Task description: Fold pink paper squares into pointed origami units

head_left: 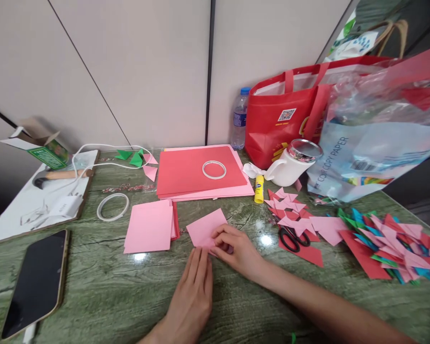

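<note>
Clock centred on the pink sheet (pixel 203 230), which lies askew on the tabletop (pixel 118 296) between and just ahead of both hands. Left hand (pixel 193 292) at 6: fingers extended side by side, not wrapped round anything, tips laid on the sheet's near edge. Right hand (pixel 241 251) at 4: fingers curled, thumb and index pinched on the sheet's near-right part; exact contact is partly hidden by the hand.

Pink square stack (pixel 147 227) is set at 9, just beside the sheet, with red squares (pixel 175 220) showing under its right edge. Large red sheets (pixel 182 169) are stacked over pink ones at 12; one tape roll (pixel 203 169) is laid flat on top. Second tape roll (pixel 99 210) is left between 9 and 10. Green folded pieces (pixel 136 159) at 11.

Yellow glue stick (pixel 259 189) is stood upright at 2, near a white mug (pixel 286 169). Black-handled scissors (pixel 290 246) at 3, partly covered by paper pieces; bigger multicoloured paper heap (pixel 397 248) is piled farther out, also at 3. Red bag (pixel 272 122) and water bottle (pixel 240 126) are placed at 1. Phone (pixel 37 282) between 8 and 9, cable plugged in.
</note>
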Action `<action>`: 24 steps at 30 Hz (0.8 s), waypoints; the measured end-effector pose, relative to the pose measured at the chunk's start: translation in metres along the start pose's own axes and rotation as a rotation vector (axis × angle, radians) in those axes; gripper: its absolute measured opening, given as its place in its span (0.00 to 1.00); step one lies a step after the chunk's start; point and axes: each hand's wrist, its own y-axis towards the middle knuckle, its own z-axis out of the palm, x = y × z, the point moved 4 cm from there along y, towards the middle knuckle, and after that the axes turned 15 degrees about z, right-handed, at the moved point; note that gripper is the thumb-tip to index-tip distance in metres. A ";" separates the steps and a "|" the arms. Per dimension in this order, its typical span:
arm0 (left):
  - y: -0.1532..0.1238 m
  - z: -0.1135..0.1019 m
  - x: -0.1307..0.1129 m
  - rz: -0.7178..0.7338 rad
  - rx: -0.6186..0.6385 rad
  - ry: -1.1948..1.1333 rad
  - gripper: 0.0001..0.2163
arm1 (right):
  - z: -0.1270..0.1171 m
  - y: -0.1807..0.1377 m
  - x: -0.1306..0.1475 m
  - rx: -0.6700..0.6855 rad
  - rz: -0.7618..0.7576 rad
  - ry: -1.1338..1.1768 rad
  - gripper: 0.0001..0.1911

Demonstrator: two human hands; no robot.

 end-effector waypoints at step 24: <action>-0.001 0.010 -0.010 -0.114 0.094 -0.010 0.25 | -0.008 0.006 -0.003 0.121 -0.081 0.032 0.06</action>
